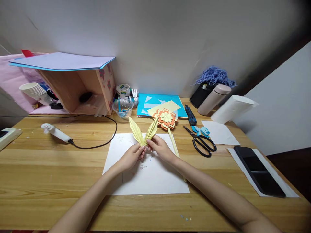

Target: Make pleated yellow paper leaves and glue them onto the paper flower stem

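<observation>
Two pleated yellow paper leaves [136,131] spread upward in a V, joined at their lower ends. My left hand [133,156] pinches that joined base from the left. From the right, my right hand [160,147] grips the base of the right leaf, its fingertips touching those of the left. Both hands are above a marked white sheet [155,181]. Just behind them lies an orange and yellow paper flower [166,119], with a pale yellow paper stem [173,141] running down along the sheet's right side.
Black scissors [203,144], a blue paper bow [201,130] and a cutter [190,115] lie right of the flower. A glue gun [57,133] with a black cable is at the left. A phone [259,171] rests at the right. A plastic cup [123,109] stands behind.
</observation>
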Tool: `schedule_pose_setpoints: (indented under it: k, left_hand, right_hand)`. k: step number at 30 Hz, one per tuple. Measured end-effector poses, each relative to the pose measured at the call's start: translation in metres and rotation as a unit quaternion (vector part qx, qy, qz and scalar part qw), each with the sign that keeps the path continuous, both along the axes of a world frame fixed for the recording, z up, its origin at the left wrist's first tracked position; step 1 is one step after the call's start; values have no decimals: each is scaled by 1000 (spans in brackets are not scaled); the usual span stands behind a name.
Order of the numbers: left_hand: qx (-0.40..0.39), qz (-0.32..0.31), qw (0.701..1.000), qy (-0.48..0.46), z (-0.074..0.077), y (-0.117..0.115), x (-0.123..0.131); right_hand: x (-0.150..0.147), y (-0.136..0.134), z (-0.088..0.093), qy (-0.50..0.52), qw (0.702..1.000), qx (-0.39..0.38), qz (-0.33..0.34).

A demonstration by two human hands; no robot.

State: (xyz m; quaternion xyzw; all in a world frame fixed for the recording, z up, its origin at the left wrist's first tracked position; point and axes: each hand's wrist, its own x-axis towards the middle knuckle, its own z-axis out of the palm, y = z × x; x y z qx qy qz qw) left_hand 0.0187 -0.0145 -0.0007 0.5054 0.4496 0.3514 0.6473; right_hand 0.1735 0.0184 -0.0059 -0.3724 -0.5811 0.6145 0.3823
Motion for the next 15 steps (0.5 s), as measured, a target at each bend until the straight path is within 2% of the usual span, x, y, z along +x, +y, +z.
schedule_pose_setpoints:
  k: [4,7,11,15]
  left_hand:
    - [-10,-7,999,-44,-4,0,-2]
    - [-32,-8,996,-77,-5,2,-4]
    - [-44,-41,996,-66,4,2,-3]
    - [-71,-56,988,-123,16,0,-1]
  right_hand:
    - [0,1,-1,13,1000,-15,4]
    - [1,1,3,18,998,-33,46]
    - [1,-2,12,67,990,-51,112]
    - [3,-5,14,118,979,-79,145]
